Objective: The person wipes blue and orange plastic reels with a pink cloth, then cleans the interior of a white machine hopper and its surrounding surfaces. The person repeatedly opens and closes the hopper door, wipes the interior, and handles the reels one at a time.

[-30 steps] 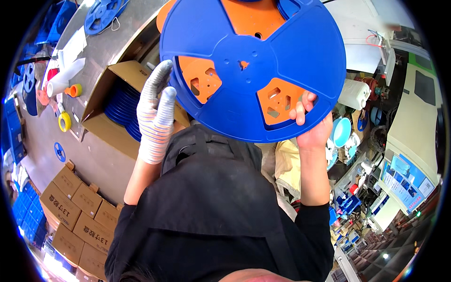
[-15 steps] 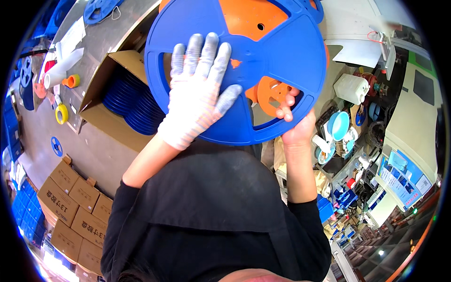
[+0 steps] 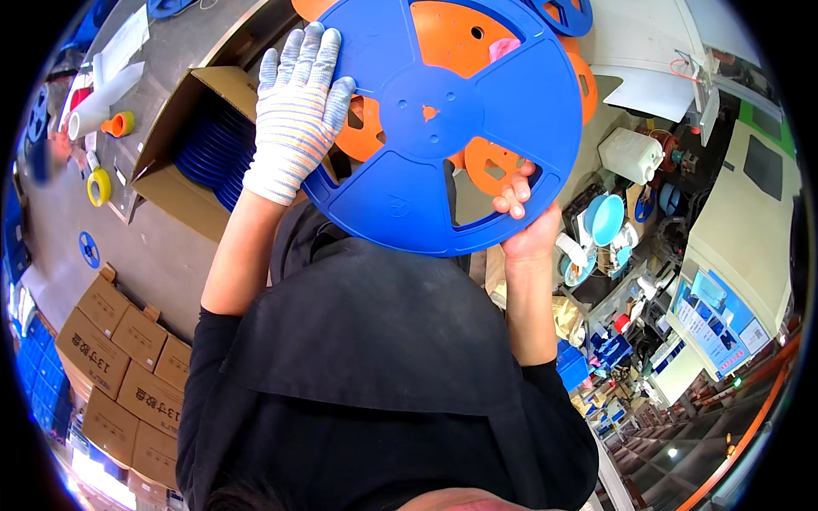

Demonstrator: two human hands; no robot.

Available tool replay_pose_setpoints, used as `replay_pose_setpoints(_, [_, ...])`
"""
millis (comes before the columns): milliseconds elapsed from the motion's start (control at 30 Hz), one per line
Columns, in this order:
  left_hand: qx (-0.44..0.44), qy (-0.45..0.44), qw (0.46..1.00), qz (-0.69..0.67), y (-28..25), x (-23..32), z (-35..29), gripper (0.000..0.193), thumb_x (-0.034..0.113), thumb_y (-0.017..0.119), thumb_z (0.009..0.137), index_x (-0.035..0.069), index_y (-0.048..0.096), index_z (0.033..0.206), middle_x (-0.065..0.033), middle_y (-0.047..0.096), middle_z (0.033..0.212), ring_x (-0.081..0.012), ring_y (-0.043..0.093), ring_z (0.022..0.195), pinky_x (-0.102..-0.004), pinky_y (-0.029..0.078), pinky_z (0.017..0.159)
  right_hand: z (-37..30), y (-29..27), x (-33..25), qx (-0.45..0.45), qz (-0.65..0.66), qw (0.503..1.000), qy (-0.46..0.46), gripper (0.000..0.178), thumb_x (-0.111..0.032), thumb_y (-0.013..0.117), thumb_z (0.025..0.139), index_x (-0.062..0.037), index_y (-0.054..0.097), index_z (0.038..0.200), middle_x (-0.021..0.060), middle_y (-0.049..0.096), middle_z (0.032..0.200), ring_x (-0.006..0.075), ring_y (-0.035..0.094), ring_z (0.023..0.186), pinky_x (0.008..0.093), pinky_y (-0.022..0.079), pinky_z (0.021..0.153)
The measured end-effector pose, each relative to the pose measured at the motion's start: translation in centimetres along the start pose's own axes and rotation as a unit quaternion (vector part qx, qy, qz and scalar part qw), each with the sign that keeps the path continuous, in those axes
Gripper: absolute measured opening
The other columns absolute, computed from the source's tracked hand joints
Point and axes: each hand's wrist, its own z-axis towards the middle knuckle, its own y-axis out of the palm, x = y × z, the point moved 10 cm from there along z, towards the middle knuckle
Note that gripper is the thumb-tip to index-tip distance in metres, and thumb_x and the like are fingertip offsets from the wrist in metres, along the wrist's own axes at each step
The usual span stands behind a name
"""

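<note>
A large blue plastic reel (image 3: 434,111) with wide cut-out windows is held up in front of my body. My right hand (image 3: 530,223), bare, grips its lower right rim, with the fingers curled through a window. My left hand (image 3: 296,115), in a striped grey-and-white knit glove, lies flat against the reel's left edge with the fingers stretched out. Through the windows show orange plates (image 3: 464,47) with holes, behind the reel. At the left, an open cardboard box (image 3: 170,192) holds a row of blue reels (image 3: 209,157).
A grey table (image 3: 183,55) at far left carries tape rolls (image 3: 99,186) and white tubes. Stacked cartons (image 3: 111,349) stand lower left. On the right are a white jerrycan (image 3: 629,156), light-blue bowls (image 3: 605,220) and a pale machine cabinet (image 3: 733,247).
My left hand has slid from near the reel's middle out to its left edge. The reel has turned a little; my right hand keeps its grip on the rim.
</note>
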Motion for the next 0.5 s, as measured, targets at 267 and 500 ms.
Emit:
replay_pose_setpoints(267, [-0.019,0.064,0.98,-0.186,-3.6,7.4,1.2,0.052,0.022,0.059,0.079,0.004,0.05,0.127,-0.0193,0.052,0.127,-0.0337,0.048,0.119,-0.0447,0.033,0.104,0.8,0.0,0.8,0.025,-0.025,0.999,0.018,0.036,-0.032,0.033,0.098,-0.0048,0.056,0.097,0.004,0.054,0.066,0.0158,0.048,0.049,0.0342,0.046,0.057])
replay_pose_setpoints(500, [-0.106,0.278,0.812,-0.502,-5.7,14.7,-3.7,0.032,0.019,0.063,0.079,0.007,0.064,0.109,-0.0118,0.062,0.114,-0.0274,0.06,0.102,-0.0378,0.047,0.087,1.1,-1.8,0.6,0.062,-0.036,0.997,0.016,0.034,-0.03,0.033,0.098,-0.0052,0.056,0.097,0.0028,0.054,0.069,0.0136,0.047,0.049,0.0314,0.047,0.056])
